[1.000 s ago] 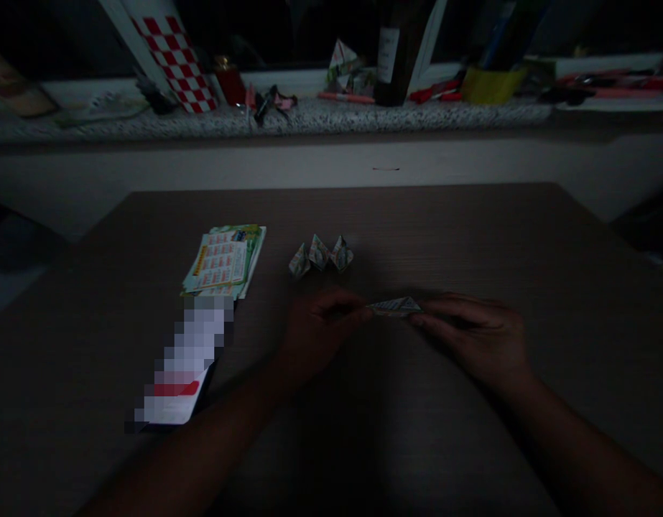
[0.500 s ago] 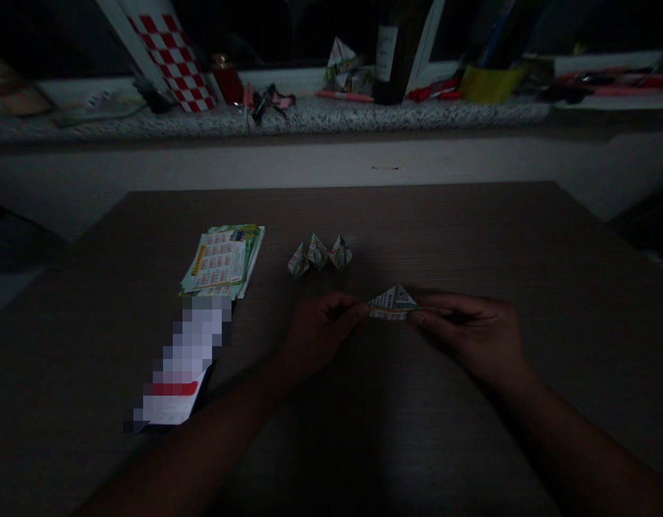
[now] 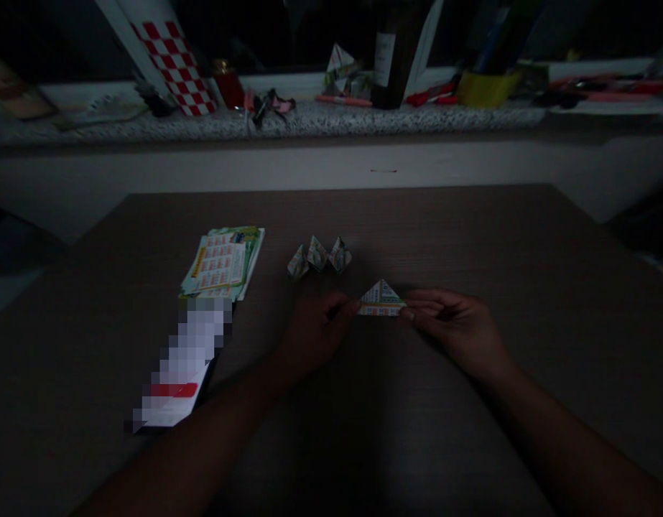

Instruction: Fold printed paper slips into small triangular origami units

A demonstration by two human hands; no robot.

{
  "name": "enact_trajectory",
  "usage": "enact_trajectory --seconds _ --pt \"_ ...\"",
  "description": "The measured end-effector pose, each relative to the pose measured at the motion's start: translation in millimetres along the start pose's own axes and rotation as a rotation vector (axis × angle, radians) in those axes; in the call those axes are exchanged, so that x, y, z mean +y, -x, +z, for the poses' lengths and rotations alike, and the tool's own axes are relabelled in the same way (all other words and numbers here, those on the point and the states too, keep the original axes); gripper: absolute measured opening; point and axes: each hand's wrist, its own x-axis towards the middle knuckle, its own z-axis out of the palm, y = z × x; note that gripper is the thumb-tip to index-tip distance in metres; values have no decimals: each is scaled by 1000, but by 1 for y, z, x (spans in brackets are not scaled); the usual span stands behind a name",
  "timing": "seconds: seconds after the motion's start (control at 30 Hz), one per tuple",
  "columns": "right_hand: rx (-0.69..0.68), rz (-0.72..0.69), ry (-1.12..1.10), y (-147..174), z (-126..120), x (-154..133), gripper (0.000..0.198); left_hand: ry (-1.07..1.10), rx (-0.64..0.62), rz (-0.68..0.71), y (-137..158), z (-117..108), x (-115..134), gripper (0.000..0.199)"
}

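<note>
A small triangle of folded printed paper [image 3: 382,300] is held between my two hands, its peak pointing away from me. My left hand [image 3: 320,330] pinches its left corner between thumb and fingers. At the right corner, my right hand [image 3: 460,323] grips it with the thumb below and the fingers behind. Just beyond my left hand, three folded paper pieces [image 3: 317,255] stand in a row on the table. A stack of printed paper sheets [image 3: 218,262] lies to their left.
A phone-like device [image 3: 174,402] with a blurred, lit screen lies near my left forearm on the wooden table [image 3: 471,230]. Behind, the stone windowsill [image 3: 309,126] carries a red-and-white checkered cylinder [image 3: 183,72], a dark bottle [image 3: 388,64], a yellow container [image 3: 485,87] and several small items.
Both hands have shifted slightly left with the folded paper. The paper's lower edge, which was bowed, now looks straighter.
</note>
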Motion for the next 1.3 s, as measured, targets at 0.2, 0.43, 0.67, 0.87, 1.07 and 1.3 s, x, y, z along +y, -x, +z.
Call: enact_trajectory --seconds 0.2,0.43,0.67,0.87,1.07,1.3 --pt "62 -74 180 2 -2 4 25 33 -23 -71 -3 -2 -4 39" --pt "114 -181 313 5 0 3 19 47 -15 -62 -1 0 -5 39" --pt "63 -114 152 4 0 1 15 -4 5 -85 -2 0 -6 41" --pt "29 -95 12 4 0 -3 15 88 -14 -126 0 3 -6 46" --pt "80 -62 37 3 -2 -2 17 201 103 6 2 6 -9 25" --pt "104 -56 94 3 0 -2 17 -29 233 222 3 7 -11 8"
